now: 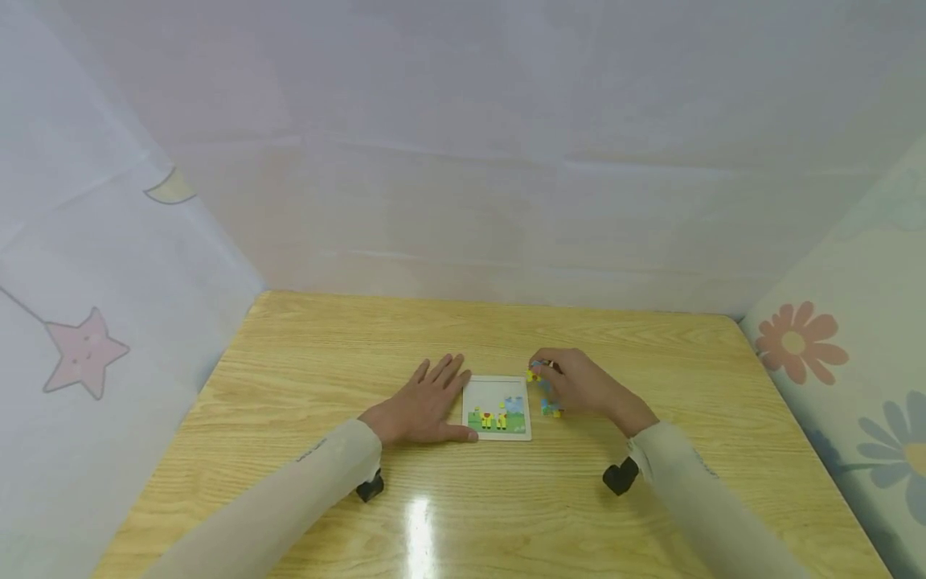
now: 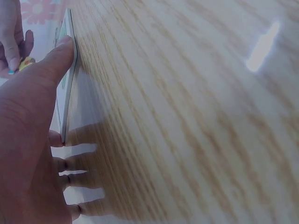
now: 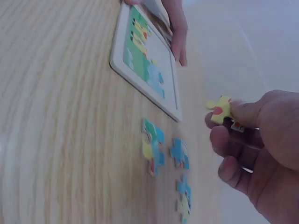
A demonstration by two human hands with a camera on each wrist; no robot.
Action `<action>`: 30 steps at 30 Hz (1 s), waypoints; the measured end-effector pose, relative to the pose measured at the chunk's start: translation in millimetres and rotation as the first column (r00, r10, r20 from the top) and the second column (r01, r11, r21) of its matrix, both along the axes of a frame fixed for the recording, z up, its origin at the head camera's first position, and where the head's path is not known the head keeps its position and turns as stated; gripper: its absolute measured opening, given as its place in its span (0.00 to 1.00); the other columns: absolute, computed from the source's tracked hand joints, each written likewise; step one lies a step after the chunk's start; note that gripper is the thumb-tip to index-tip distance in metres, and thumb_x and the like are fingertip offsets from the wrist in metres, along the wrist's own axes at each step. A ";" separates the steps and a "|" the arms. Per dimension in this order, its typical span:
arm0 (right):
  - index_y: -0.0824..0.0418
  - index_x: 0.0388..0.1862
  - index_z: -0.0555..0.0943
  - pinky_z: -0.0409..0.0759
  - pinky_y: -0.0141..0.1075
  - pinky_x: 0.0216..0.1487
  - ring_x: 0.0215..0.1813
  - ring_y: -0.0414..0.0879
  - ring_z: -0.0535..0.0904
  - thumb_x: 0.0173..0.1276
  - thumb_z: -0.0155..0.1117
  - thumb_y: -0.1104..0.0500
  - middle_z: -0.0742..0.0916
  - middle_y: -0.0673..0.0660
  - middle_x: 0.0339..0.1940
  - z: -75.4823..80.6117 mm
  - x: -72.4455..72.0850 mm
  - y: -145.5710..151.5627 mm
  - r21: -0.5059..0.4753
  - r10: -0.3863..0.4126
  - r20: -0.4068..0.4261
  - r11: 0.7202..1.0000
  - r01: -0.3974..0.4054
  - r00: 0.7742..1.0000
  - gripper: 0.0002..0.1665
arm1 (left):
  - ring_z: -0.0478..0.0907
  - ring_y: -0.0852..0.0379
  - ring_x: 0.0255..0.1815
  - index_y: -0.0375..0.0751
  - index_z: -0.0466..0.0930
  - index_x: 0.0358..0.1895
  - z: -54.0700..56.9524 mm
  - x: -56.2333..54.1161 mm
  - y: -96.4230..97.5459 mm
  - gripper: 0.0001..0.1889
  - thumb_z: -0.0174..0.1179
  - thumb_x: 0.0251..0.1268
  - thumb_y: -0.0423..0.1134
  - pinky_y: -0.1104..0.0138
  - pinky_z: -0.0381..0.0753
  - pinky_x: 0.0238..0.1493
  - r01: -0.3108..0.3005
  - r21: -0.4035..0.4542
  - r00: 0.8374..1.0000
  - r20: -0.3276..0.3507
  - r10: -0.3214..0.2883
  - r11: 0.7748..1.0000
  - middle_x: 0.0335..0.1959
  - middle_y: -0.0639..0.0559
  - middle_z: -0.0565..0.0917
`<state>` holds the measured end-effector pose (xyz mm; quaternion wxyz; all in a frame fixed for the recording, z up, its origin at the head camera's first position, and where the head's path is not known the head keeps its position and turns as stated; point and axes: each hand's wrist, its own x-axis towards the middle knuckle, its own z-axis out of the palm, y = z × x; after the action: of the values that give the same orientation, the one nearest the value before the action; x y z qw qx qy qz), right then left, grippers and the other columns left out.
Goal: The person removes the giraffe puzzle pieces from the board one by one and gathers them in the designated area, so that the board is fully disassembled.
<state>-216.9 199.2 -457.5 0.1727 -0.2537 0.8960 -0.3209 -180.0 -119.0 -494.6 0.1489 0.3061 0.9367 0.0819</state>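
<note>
A white puzzle tray (image 1: 481, 390) lies flat on the table, its lower part filled with green, yellow and blue joined pieces. My left hand (image 1: 423, 406) rests at its left side with fingers spread. The thumb lies over the tray's near-left corner, and a fingertip touches the left edge. Right of the tray, my right hand (image 1: 582, 382) pinches a yellow puzzle piece (image 3: 220, 109) with a red spot, above the table. A second small bit (image 3: 237, 126) shows among those fingers, partly hidden. Beneath them lie loose puzzle pieces (image 3: 153, 144) in blue, green and yellow.
The wooden table (image 1: 325, 338) is bounded by pale cloth walls (image 1: 463, 201) at the back and both sides. Black wrist mounts (image 1: 620, 476) sit under both sleeves. Light glares off the tabletop near the front.
</note>
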 end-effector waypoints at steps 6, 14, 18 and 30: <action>0.64 0.59 0.84 0.80 0.37 0.40 0.36 0.45 0.79 0.88 0.52 0.59 0.88 0.60 0.49 2.8 -0.1 22.9 0.041 -0.022 0.009 0.999 0.022 1.000 0.16 | 0.38 0.38 0.92 0.40 0.47 0.88 -1.8 0.6 -0.8 0.60 0.50 0.69 0.81 0.38 0.42 0.89 -0.001 0.015 1.000 0.004 0.001 1.000 0.91 0.38 0.40; 0.62 0.51 0.83 0.85 0.42 0.37 0.36 0.52 0.83 0.81 0.64 0.60 0.88 0.58 0.40 7.3 3.5 46.7 0.047 -0.066 0.087 0.997 0.062 0.994 0.07 | 0.36 0.39 0.92 0.40 0.45 0.89 -3.0 -0.1 -3.2 0.60 0.49 0.69 0.81 0.38 0.40 0.90 0.003 0.017 1.000 -0.004 -0.003 1.000 0.91 0.39 0.39; 0.61 0.47 0.85 0.80 0.37 0.32 0.29 0.47 0.79 0.81 0.64 0.60 0.88 0.60 0.35 7.1 4.2 54.3 0.058 -0.055 0.115 0.997 0.048 0.992 0.06 | 0.36 0.39 0.92 0.40 0.46 0.88 -3.5 -1.2 -2.8 0.59 0.50 0.69 0.81 0.38 0.40 0.90 -0.005 0.032 1.000 0.003 0.005 0.999 0.91 0.39 0.40; 0.57 0.46 0.88 0.79 0.39 0.44 0.43 0.47 0.78 0.79 0.67 0.57 0.87 0.55 0.45 -2.0 1.2 62.4 0.109 -0.039 0.121 0.994 0.026 0.992 0.06 | 0.36 0.40 0.93 0.41 0.46 0.89 -5.6 -1.8 -0.6 0.60 0.50 0.69 0.81 0.39 0.40 0.90 -0.003 0.026 1.000 0.005 0.002 1.000 0.91 0.39 0.39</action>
<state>-215.7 261.6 -459.5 0.2356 -0.2092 0.9037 -0.2900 -181.8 -119.5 -500.2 0.1473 0.3066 0.9356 0.0951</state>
